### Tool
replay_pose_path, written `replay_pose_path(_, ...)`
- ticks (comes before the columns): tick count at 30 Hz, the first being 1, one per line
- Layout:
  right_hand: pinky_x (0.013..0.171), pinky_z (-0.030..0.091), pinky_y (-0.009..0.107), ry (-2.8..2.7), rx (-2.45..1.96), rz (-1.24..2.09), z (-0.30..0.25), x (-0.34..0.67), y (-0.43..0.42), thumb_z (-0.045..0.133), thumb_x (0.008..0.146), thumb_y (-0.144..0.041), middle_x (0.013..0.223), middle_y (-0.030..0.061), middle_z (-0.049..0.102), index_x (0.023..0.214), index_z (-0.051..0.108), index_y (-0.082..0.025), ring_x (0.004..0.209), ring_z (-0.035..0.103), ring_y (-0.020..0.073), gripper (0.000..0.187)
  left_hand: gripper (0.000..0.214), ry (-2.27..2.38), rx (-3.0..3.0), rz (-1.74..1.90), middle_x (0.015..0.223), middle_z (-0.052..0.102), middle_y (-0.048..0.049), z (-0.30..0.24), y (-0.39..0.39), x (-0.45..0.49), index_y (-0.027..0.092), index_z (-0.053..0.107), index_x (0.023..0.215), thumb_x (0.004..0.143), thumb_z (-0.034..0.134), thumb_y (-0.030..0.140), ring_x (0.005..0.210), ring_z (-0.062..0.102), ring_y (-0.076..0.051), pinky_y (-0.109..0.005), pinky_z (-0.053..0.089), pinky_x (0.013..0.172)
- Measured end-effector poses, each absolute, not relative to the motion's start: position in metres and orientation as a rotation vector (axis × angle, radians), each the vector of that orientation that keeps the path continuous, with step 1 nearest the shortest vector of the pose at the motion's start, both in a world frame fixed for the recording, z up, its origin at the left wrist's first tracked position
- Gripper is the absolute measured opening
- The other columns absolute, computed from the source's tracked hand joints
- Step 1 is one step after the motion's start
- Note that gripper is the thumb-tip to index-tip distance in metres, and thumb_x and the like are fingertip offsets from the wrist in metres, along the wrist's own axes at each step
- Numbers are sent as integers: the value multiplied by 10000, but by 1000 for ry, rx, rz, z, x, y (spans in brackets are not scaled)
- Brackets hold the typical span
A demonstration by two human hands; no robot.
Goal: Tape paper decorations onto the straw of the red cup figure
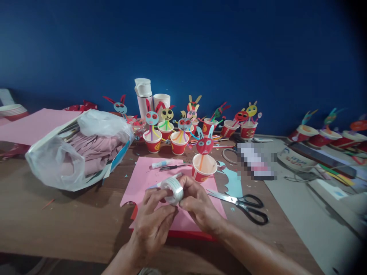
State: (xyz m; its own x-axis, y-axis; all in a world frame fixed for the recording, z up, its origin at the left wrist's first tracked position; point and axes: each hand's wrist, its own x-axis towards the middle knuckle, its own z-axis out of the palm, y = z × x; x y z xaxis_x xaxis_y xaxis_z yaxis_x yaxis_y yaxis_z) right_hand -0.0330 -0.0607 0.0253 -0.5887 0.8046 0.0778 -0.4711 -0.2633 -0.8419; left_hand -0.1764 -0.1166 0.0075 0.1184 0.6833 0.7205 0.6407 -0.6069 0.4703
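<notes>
A roll of clear tape (175,190) is held up between both my hands over a sheet of pink paper (149,168). My left hand (155,217) grips the roll from the left, its fingers reaching into the ring. From the other side, the fingers of my right hand (197,200) pinch the roll's right edge; whether a loose tape end lies in them I cannot make out. Just beyond stands a red paper cup (197,175) with a red rabbit face (205,146) on an orange strip. Scissors (237,200) lie part-open right of my right hand.
A glue stick (160,164) and a black pen (172,167) lie on the pink paper. Several cups with paper faces (152,141) stand behind, near a white flask (144,97) and stacked cups (162,100). A plastic bag (57,168) with pink cloth sits left; light-blue paper (233,181) lies right.
</notes>
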Motion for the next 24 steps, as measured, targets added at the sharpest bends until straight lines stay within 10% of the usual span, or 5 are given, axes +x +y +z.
replay_pose_path(24,631,351,236,-1126,-439,1937,21,-34,-59,615,626,-105,757,-10,508,760,476,-173,678,427,115,206,239,1298,2268,1525,1078,494,-81,0,-117,-177,168,599,863,765,562,-47,967,462,-190,-352,427,811)
